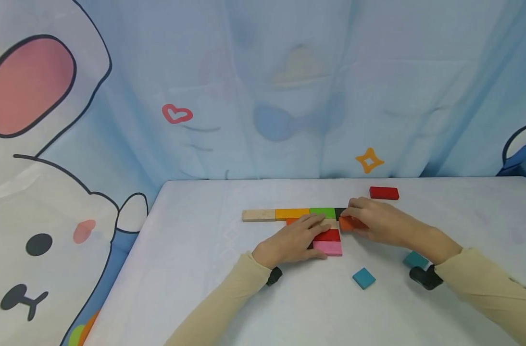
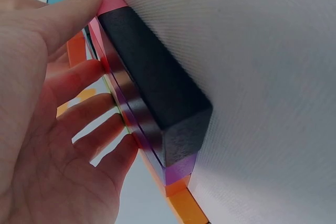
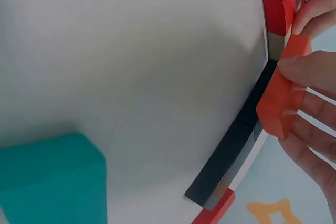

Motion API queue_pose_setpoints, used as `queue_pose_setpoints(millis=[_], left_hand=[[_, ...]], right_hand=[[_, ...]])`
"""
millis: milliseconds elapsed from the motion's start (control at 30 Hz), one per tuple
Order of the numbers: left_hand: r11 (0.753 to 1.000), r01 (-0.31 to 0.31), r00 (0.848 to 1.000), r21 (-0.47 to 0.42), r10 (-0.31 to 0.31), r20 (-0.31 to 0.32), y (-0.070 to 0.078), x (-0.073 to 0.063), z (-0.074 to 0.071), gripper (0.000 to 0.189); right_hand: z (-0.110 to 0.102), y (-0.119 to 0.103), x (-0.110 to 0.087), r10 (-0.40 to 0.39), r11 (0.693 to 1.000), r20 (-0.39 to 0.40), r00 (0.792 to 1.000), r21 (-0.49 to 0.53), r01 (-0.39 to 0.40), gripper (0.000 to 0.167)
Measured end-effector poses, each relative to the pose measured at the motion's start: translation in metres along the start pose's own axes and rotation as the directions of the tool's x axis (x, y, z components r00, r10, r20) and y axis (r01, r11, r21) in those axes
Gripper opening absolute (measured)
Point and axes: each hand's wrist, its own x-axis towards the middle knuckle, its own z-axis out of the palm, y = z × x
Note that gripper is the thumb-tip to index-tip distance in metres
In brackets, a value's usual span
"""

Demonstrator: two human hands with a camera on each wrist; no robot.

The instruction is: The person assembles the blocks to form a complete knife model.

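Note:
My right hand [image 1: 377,221] pinches an orange block [image 3: 283,93] between thumb and fingers, at the right end of a flat block arrangement. In the head view the orange block lies just below a black block [image 1: 340,211], partly covered by the fingers. Spread over the arrangement's left part is my left hand [image 1: 289,242]. Its thumb touches a pink block [image 1: 328,248], and its fingertips rest along the other blocks. A red block [image 1: 328,235] sits directly above the pink one. The left wrist view shows a black block [image 2: 152,66] beside a purple block [image 2: 181,169].
A plain wood block [image 1: 258,215], a yellow block [image 1: 292,214] and a green block [image 1: 322,212] form the top row. Two teal blocks, one nearer [image 1: 364,278] and one beside the right wrist [image 1: 416,259], lie apart. A loose red block [image 1: 384,193] is behind the right hand.

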Motion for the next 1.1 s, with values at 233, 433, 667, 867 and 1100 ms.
queue_pose_setpoints(millis=[233,433,667,867,1100], left_hand=[[1.000,0.003,1.000,-0.016,-0.003,-0.001,0.001,0.001,0.000,0.074],[1.000,0.011,1.000,-0.029,-0.011,0.005,0.002,0.001,0.000,0.075],[0.999,0.015,1.000,-0.043,-0.014,0.011,0.002,0.002,0.001,0.076],[0.999,0.013,1.000,-0.045,-0.012,0.015,0.001,0.000,0.000,0.076],[0.999,0.015,1.000,-0.038,-0.015,0.009,0.000,-0.001,0.000,0.077]], right_hand=[[0.004,0.001,0.001,-0.003,1.000,-0.017,1.000,-0.021,0.003,0.043],[0.009,0.001,0.001,0.025,0.999,-0.001,1.000,-0.023,-0.025,0.044],[0.015,0.000,0.002,0.007,0.998,-0.006,1.000,-0.055,-0.007,0.045],[0.019,-0.002,0.002,0.018,0.998,-0.009,1.000,-0.054,-0.019,0.046],[0.020,-0.003,0.004,0.025,0.999,-0.031,0.999,-0.041,-0.027,0.040]])
